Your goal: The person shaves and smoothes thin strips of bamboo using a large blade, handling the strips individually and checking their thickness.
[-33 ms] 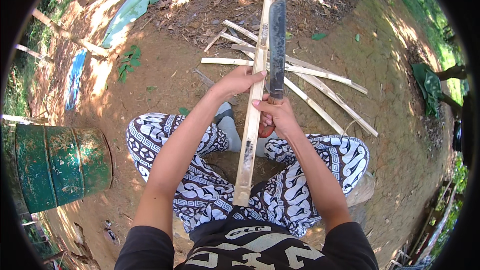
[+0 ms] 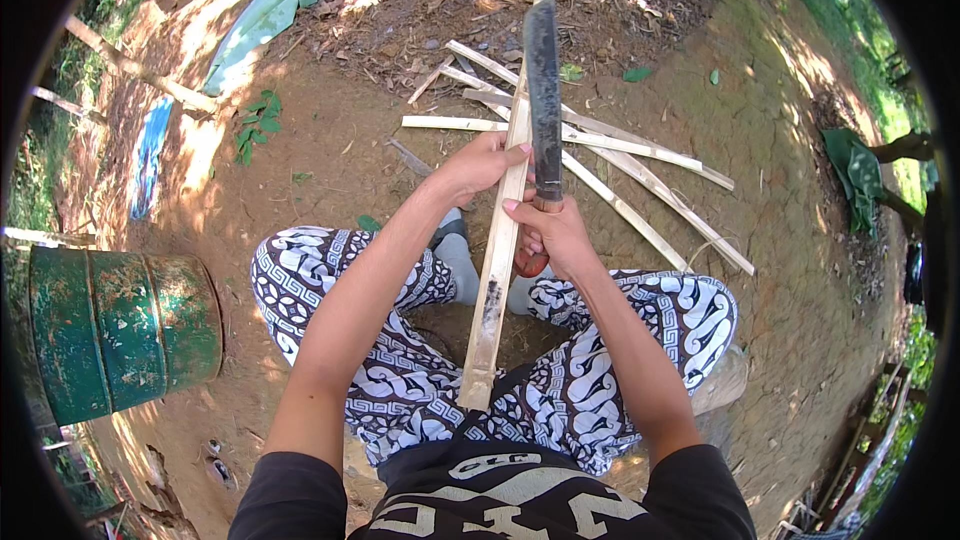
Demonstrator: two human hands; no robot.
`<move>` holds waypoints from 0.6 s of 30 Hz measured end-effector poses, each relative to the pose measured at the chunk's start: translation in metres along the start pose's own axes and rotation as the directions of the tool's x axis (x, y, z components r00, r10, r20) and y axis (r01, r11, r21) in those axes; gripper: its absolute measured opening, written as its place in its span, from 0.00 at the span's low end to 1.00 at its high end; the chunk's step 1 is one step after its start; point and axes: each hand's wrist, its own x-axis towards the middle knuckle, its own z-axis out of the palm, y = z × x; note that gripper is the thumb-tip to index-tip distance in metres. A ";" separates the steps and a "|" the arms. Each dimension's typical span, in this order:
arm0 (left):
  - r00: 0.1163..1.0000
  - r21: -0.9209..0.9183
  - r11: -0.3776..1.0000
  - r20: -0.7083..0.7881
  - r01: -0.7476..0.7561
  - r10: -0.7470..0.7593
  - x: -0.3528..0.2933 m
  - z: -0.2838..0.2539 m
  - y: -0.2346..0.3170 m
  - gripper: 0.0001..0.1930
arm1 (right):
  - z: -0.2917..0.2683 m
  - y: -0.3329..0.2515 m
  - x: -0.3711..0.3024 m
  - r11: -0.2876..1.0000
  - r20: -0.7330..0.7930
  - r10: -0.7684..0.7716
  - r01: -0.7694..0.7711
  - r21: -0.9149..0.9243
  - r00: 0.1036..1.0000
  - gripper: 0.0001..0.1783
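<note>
The strip is pale, the machete blade dark grey, the trousers white-and-dark patterned

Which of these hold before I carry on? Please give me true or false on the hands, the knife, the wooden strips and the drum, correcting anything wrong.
1. The right hand holds the knife. True.
2. The knife is in a sheath. False: it is bare.
3. The left hand holds a long wooden strip. True.
4. Several thin sticks lie on the ground beyond the hands. True.
5. The long wooden strip lies flat on the ground. False: it is held up in the hand.
6. The drum is on the right side. False: the green drum is on the left.
</note>
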 end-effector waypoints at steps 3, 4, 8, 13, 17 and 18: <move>0.999 -0.239 0.970 -0.021 -0.051 0.047 0.004 0.000 -0.009 0.17 | 0.001 -0.002 -0.004 0.986 -0.069 -0.041 0.029 -0.164 0.997 0.14; 1.000 -0.253 0.967 -0.016 -0.023 0.020 -0.003 0.008 -0.001 0.17 | -0.009 -0.003 -0.006 0.972 -0.116 -0.075 0.046 -0.232 0.990 0.15; 0.997 -0.173 0.982 -0.024 0.069 -0.075 -0.053 0.005 0.010 0.18 | -0.048 -0.012 0.000 0.580 -0.233 -0.453 0.086 -0.810 0.860 0.15; 0.997 -0.196 0.978 0.058 0.064 -0.054 -0.114 0.015 0.001 0.19 | -0.052 -0.008 0.000 0.207 -0.065 -0.569 0.066 -0.976 0.820 0.07; 0.995 -0.168 0.982 0.072 0.081 -0.070 -0.143 0.029 -0.009 0.22 | -0.029 0.002 -0.011 0.055 0.136 -0.584 0.207 -0.977 0.800 0.07; 0.996 -0.145 0.986 0.061 0.080 -0.071 -0.148 0.032 -0.010 0.22 | -0.026 0.003 -0.012 0.036 0.178 -0.580 0.243 -0.969 0.795 0.08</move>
